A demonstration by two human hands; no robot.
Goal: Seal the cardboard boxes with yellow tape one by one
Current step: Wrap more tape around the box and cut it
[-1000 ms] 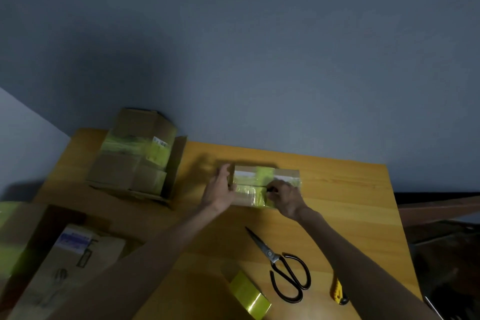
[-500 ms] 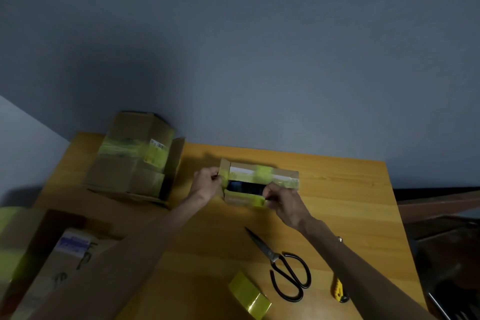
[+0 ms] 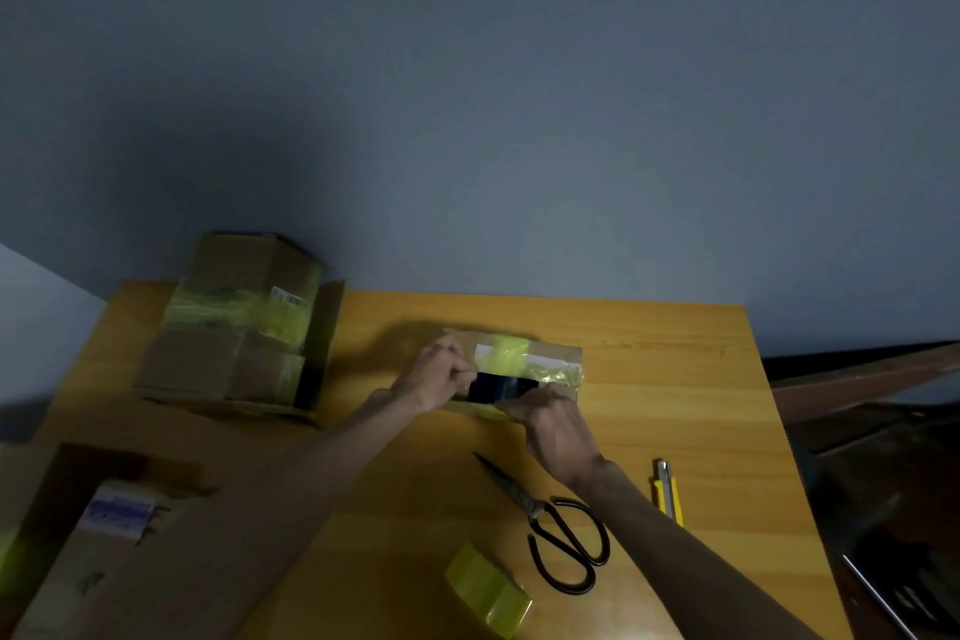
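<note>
Table [image 3: 675, 379]: far left, big box [image 3: 244, 322] banded in yellow tape, seemingly done. Centre, small box [image 3: 540, 360]: flaps apart, dark gap, unsealed. Both left hand [image 3: 436, 374] and right hand [image 3: 556, 424] curl on its flaps. Nearby tape roll [image 3: 488, 587] lies untouched.

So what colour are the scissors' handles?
Black. The scissors show best in the head view.
</note>
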